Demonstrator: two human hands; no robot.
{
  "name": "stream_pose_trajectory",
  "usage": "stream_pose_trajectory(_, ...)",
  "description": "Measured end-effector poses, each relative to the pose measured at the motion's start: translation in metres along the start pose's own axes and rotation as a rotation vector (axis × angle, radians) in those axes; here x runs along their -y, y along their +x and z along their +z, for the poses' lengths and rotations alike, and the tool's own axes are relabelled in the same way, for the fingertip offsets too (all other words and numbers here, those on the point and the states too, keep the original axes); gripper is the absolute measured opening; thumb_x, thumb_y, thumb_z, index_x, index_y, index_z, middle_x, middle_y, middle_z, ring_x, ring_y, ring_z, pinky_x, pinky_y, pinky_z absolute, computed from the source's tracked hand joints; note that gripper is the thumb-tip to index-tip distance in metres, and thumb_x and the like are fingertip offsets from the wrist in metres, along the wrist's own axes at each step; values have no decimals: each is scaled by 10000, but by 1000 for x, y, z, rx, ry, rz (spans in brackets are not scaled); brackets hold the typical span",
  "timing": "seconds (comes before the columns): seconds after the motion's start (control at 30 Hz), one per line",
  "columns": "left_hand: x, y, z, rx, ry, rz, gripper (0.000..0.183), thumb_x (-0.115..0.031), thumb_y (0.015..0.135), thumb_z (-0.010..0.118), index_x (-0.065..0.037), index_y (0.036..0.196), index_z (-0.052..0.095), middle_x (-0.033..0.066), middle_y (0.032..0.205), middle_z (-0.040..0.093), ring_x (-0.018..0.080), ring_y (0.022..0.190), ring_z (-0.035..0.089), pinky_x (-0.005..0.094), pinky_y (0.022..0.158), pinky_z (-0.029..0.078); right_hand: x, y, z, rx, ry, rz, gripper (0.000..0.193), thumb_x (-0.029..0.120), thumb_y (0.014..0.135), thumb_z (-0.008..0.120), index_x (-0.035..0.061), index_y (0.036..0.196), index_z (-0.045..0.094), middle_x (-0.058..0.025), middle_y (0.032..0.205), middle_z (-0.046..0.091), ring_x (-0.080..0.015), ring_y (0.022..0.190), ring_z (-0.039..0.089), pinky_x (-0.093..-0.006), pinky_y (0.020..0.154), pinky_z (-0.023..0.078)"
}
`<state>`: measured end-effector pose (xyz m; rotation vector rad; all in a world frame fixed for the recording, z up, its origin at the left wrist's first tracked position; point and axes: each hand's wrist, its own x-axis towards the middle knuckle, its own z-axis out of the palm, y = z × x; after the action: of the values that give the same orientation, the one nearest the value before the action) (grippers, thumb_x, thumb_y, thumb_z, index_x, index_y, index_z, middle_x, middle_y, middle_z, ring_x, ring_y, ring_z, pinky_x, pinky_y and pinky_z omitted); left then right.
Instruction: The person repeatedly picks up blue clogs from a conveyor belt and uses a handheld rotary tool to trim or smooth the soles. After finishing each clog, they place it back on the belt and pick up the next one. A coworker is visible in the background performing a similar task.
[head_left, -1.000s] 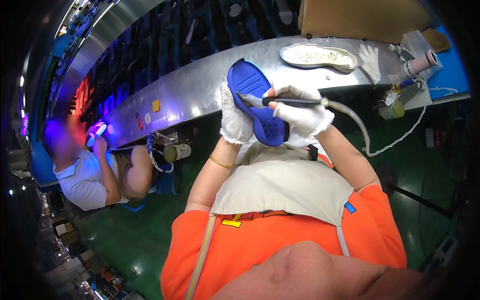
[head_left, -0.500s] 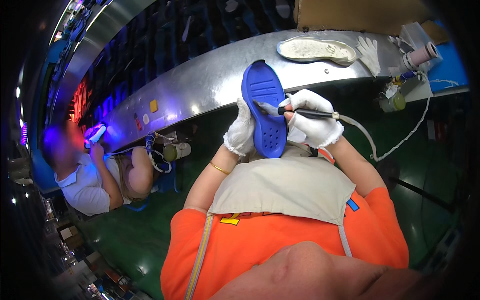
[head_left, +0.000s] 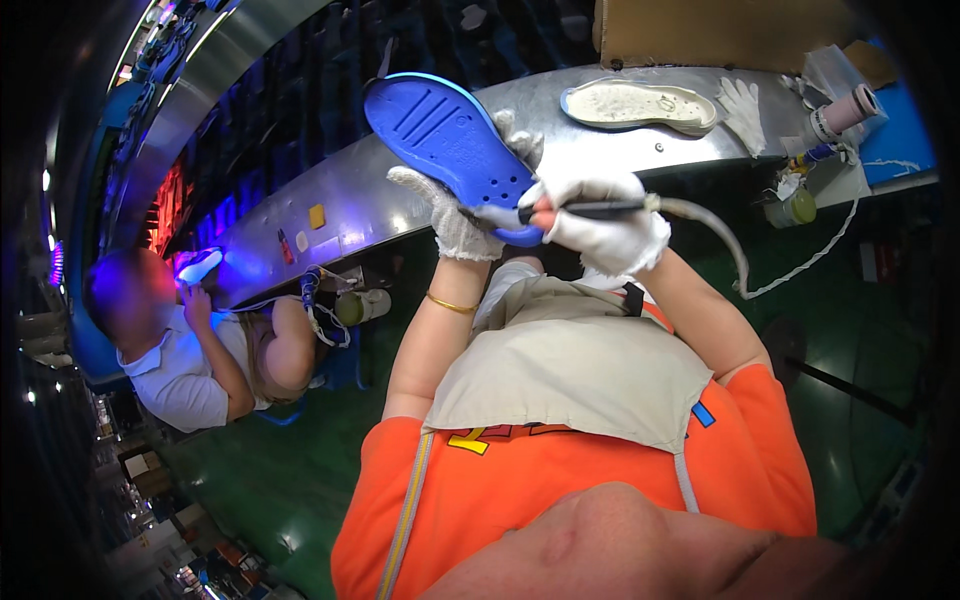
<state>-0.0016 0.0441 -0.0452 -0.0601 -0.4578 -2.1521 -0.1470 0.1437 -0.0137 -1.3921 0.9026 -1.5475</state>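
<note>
A blue shoe sole (head_left: 440,140) is tilted up and to the left, with grooves near its far end and small holes near its close end. Wrapped round it from below is my left hand (head_left: 455,225) in a white knit glove; the thumb shows at one edge and fingertips past the other. My right hand (head_left: 605,235), gloved but with bare fingertips, pinches a brush (head_left: 590,210) by its black handle. The brush's grey bristles lie over the sole's near edge; whether they touch it I cannot tell. A pale hose (head_left: 725,240) runs from the handle.
On the metal bench (head_left: 370,195) lie a cream sole (head_left: 635,105) and a white glove (head_left: 741,112). A pinkish roll (head_left: 845,110) and a greenish jar (head_left: 797,207) stand at right. Another person (head_left: 180,350) sits at left holding a lit shoe part. Dark slats run behind the bench.
My left hand has turned the sole so its far end swings left and away. The brush has moved slightly left, from the sole's middle to its near edge.
</note>
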Motion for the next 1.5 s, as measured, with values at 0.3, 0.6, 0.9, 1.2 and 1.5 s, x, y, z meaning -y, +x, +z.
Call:
stream_pose_trajectory(0.3, -19, 22, 5, 216, 44, -28, 1183, -900, 567, 443, -22, 1357, 394, 209, 1285, 519, 361, 1099, 578, 501, 1016, 417, 3, 8, -5, -121, 252, 426, 114, 91, 816, 697, 49, 908, 644, -33, 887, 661, -92, 781, 603, -259, 745, 507)
stream_pose_trajectory(0.6, -43, 31, 20, 198, 690, -201, 1153, -890, 610, 374, -11, 1356, 380, 229, 1290, 500, 359, 1144, 551, 460, 911, 513, 14, 22, -23, 167, -105, 457, 149, 75, 799, 691, 18, 926, 639, -75, 900, 659, -128, 813, 630, -273, 768, 524)
stream_pose_trajectory(0.9, -46, 43, 35, -55, 891, -408, 882, -749, 723, 512, -7, 1200, 531, 149, 986, 646, 197, 814, 666, 302, 698, 584, 17, 29, -19, 173, -209, 307, 120, 108, 757, 650, 43, 857, 644, -38, 912, 648, -109, 818, 602, -258, 755, 502)
stream_pose_trajectory(1.2, -45, 49, 47, -397, 1031, -537, 776, -705, 782, 534, -23, 1152, 567, 135, 887, 644, 199, 726, 644, 310, 643, 561, 16, 35, -21, 135, -80, 263, 95, 65, 743, 661, 53, 830, 625, -32, 848, 639, -116, 776, 602, -268, 735, 510)
stream_pose_trajectory(1.5, -46, 53, 51, -361, 1074, -532, 846, -737, 778, 496, -41, 1258, 527, 171, 1020, 627, 227, 836, 641, 326, 684, 569, 12, 44, -32, 145, -230, 271, 121, 89, 728, 651, 59, 838, 610, -37, 882, 636, -134, 836, 592, -263, 783, 492)
